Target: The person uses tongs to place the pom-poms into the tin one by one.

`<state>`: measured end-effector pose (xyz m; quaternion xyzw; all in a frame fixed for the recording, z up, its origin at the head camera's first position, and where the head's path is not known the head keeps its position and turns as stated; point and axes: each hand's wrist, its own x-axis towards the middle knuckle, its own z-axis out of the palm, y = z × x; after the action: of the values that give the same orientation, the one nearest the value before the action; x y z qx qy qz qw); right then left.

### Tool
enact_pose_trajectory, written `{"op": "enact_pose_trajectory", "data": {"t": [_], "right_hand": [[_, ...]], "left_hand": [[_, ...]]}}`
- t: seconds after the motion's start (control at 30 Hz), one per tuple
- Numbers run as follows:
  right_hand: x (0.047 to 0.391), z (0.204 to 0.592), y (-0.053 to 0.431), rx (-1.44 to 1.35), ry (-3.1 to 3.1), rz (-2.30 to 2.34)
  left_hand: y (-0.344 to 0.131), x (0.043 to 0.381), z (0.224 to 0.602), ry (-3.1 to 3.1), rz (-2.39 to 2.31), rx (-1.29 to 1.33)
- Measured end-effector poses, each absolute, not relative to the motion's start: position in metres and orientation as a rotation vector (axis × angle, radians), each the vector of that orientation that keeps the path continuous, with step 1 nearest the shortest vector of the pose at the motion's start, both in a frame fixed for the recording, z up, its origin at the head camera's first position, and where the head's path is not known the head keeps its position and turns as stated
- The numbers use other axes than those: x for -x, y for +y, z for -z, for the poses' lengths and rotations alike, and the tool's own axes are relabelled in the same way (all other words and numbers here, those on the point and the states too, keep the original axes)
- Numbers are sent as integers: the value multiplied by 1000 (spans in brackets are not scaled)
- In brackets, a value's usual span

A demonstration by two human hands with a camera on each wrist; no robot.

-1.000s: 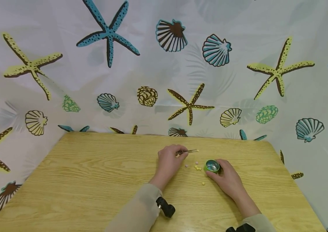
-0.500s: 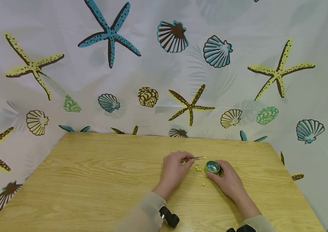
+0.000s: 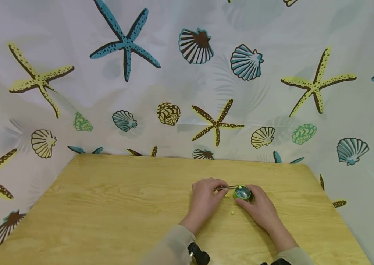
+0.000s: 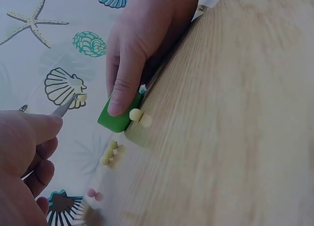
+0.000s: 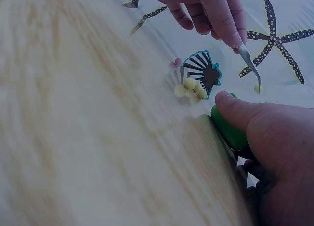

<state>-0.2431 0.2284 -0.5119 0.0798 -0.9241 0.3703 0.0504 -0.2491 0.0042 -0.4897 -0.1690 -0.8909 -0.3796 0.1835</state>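
My left hand (image 3: 204,200) pinches metal tweezers (image 3: 227,188) between thumb and fingers. A small yellow bead (image 5: 258,89) sits at the tweezer tips. In the head view that bead appears over the far left part of the opening of a small green cup (image 4: 114,120) with a shiny inside. My right hand (image 3: 260,209) grips the cup from its right side, thumb on the near wall. Left of the cup lies a little group of yellow beads (image 4: 110,154) on the table. One single yellow bead (image 3: 232,212) lies nearer to me. The cup's contents are too small to make out.
A pink bead (image 4: 91,192) lies beyond the yellow group. All stand on a wood-grain table (image 3: 107,213). A white cloth (image 3: 160,84) printed with starfish and shells hangs behind the table and along its sides.
My left hand has moved right and nearer to me, carrying the bead in the tweezers from behind the loose beads to over the cup. My right hand and the cup have stayed in place.
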Motion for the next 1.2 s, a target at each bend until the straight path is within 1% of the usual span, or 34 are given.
{"op": "enact_pose_trajectory", "data": {"t": [0.2, 0.47, 0.77, 1.2], "right_hand": [[244, 511, 230, -234, -2812, -1138], [238, 512, 229, -220, -2802, -1162], [242, 512, 228, -227, -2793, -1145], [243, 513, 228, -234, -2783, -1141]], "left_hand": [[9, 251, 493, -2537, 1004, 454], [13, 245, 495, -2574, 952, 452], [16, 246, 495, -2589, 874, 453], [14, 247, 494, -2585, 905, 434]]}}
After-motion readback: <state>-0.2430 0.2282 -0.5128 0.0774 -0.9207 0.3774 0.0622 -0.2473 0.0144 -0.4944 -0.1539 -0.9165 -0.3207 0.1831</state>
